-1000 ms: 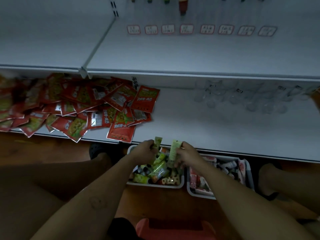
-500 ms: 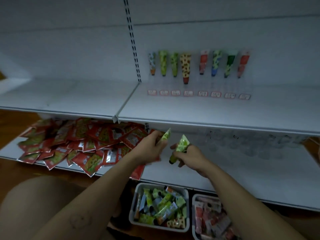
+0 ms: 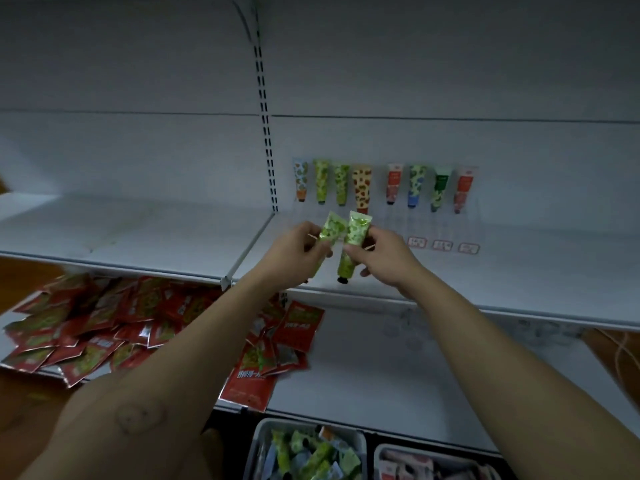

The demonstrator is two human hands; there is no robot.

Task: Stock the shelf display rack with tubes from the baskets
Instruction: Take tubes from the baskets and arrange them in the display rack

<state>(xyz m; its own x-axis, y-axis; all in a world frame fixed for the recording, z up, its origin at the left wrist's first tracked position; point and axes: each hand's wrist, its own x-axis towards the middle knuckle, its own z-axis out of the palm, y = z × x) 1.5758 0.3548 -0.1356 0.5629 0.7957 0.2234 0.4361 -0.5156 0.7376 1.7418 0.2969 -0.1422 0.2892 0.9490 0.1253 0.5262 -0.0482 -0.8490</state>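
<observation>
Tubes are what both hands carry here: two green ones with a leafy print, held up in front of the middle shelf (image 3: 519, 282). The left hand (image 3: 294, 258) pinches the left green tube (image 3: 331, 229) with curled fingers; only its crimped upper end shows above the hand. The right hand (image 3: 384, 261) grips the right green tube (image 3: 356, 233) round its middle, crimped end up and dark cap pointing down. The two upper ends lie just beside each other; whether they touch cannot be told.

Behind them, at the back of the shelf, the clear display rack (image 3: 474, 216) carries a row of eight hanging tubes (image 3: 362, 185), caps down, with a gap after the fourth. Three price labels (image 3: 442, 244) show to the right of the right hand.

On the lower shelf to the left lies a heap of red sachets (image 3: 104, 323). At the bottom edge two white baskets sit side by side: the left basket (image 3: 258, 441) holds mostly green tubes, the right basket (image 3: 381, 452) reddish ones.
</observation>
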